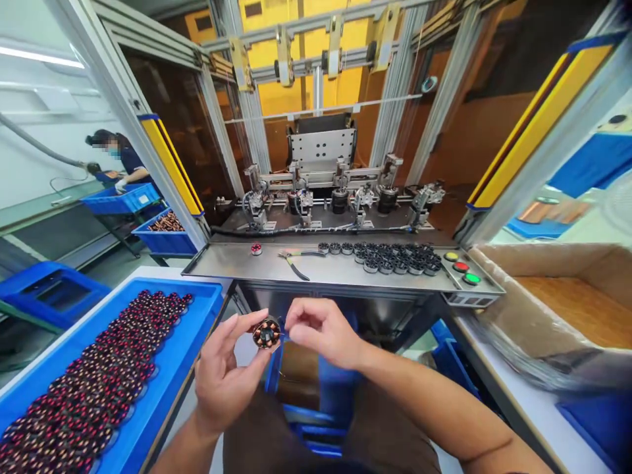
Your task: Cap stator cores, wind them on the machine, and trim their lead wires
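My left hand [224, 368] grips a copper-wound motor stator [267, 334] by its rim, between thumb and fingertips, its round face turned toward me. Close by its right side, my right hand [320, 329] has thumb and forefinger pinched together. Thin wire ends seem to stick out of the stator there, but what the pinch holds is too small to make out. On the metal shelf [222, 260] beyond my hands lie cutting pliers [295, 263] with spread handles. A single red-and-silver stator [255, 249] sits to their left, and several black stator cores [395, 257] stand in rows to the right.
A blue tray [205, 309] full of wound stators is at my left. Behind the shelf stands a winding machine [340, 197] framed by yellow guards. Push buttons [461, 266] and a cardboard box [553, 263] are at right. A co-worker [123, 158] works far left.
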The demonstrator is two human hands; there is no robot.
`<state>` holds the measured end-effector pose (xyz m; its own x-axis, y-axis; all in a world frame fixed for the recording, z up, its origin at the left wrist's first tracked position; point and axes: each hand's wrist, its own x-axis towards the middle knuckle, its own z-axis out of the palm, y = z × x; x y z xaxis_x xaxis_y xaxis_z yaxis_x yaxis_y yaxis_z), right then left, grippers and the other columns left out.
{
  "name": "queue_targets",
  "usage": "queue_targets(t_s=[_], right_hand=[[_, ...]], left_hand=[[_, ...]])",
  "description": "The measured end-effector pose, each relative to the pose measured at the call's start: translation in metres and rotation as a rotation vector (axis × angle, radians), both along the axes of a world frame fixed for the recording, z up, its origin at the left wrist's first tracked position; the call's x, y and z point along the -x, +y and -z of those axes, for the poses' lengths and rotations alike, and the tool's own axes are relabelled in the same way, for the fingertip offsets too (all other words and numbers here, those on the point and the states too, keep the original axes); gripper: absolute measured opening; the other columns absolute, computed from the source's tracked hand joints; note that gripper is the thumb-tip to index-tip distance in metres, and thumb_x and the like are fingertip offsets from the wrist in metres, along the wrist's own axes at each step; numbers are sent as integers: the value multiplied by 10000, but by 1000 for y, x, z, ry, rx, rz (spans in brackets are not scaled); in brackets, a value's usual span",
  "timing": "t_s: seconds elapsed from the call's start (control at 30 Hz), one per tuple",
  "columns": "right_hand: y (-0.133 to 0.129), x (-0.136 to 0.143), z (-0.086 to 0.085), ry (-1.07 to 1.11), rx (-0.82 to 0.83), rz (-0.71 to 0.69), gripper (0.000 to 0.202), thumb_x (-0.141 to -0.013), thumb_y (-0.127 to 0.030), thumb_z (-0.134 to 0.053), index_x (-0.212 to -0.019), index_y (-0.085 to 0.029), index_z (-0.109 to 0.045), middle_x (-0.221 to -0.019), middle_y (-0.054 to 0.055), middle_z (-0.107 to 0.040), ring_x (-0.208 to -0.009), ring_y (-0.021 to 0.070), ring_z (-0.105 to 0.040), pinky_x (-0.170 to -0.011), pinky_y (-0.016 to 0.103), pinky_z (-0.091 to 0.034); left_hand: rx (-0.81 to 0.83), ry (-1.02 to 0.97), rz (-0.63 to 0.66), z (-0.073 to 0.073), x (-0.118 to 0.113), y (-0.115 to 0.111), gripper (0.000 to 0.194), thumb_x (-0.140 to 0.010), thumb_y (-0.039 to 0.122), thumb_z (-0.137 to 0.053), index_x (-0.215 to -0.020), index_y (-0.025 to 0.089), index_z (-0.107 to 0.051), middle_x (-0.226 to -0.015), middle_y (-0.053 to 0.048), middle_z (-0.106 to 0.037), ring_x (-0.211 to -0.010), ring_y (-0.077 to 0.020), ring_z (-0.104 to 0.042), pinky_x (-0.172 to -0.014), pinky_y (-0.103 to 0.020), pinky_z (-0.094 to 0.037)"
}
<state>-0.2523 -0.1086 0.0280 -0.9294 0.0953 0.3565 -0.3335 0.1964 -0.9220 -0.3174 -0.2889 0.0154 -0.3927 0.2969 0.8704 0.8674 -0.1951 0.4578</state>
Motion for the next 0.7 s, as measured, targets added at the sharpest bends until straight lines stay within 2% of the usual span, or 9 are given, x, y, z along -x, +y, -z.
queue_targets(t_s=[0.1,0.2,0.3,0.37,0.43,0.5,0.6,0.7], right_hand=[[-15,-30,-4,-87,285,-80,420,-807,-541,-725,-702,-159,-586,-626,-29,-530,-547,75,-433,-507,213,-346],[-1,-42,-2,-133,511,-218,369,-804,-439,-766,-664,-158,-572,-573,-48,-522,-481,58,-433,-492,208,-346],[25,-48,11,-186,525,-503,369,-756,-404,-816,-612,-150,-591,-551,-36,-554,-453,65,-465,-469,211,-376],[33,-51,24,-260,460,-589,294,-735,-353,-844,-674,-131,-659,-616,-7,-622,-505,76,-535,-490,206,-425],[27,-53,36,-311,482,-533,264,-701,-296,-877,-812,-122,-713,-731,17,-696,-602,81,-619,-568,197,-489],[10,-53,44,-327,605,-455,367,-638,-302,-918,-889,-125,-718,-796,24,-733,-657,85,-668,-628,192,-529],[-17,-52,47,-355,781,-403,419,-586,-364,-937,-823,-112,-700,-727,26,-741,-573,96,-672,-572,195,-549],[-30,-55,44,-406,850,-346,366,-609,-349,-925,-740,-109,-682,-627,11,-717,-467,82,-630,-465,166,-517]], left_hand=[[0,-34,54,1,-11,2,889,-676,-108,-763,-1435,229,-444,-1187,-105,-749,-1045,-198,-727,-938,-337,-597],[-2,-238,172,-2,-19,5,840,-687,-91,-767,-1400,247,-476,-1160,-81,-760,-1021,-193,-736,-896,-296,-611],[21,-398,293,-6,-27,6,785,-707,-60,-773,-1367,266,-501,-1126,-65,-770,-1017,-186,-738,-877,-265,-612],[14,-412,319,-7,-30,8,775,-702,-50,-787,-1356,265,-516,-1113,-65,-772,-1028,-186,-733,-891,-267,-607],[-6,-393,310,-6,-32,10,778,-688,-48,-799,-1350,260,-530,-1099,-66,-772,-1025,-191,-731,-906,-284,-603],[-20,-362,292,-3,-32,14,786,-681,-56,-798,-1353,257,-537,-1095,-66,-769,-1019,-193,-728,-913,-301,-599],[-20,-331,282,0,-32,19,836,-659,-81,-797,-1375,256,-527,-1106,-64,-760,-1011,-194,-724,-905,-312,-601],[-15,-331,283,2,-31,21,873,-640,-107,-793,-1386,253,-516,-1123,-55,-751,-1020,-191,-717,-906,-299,-595]])
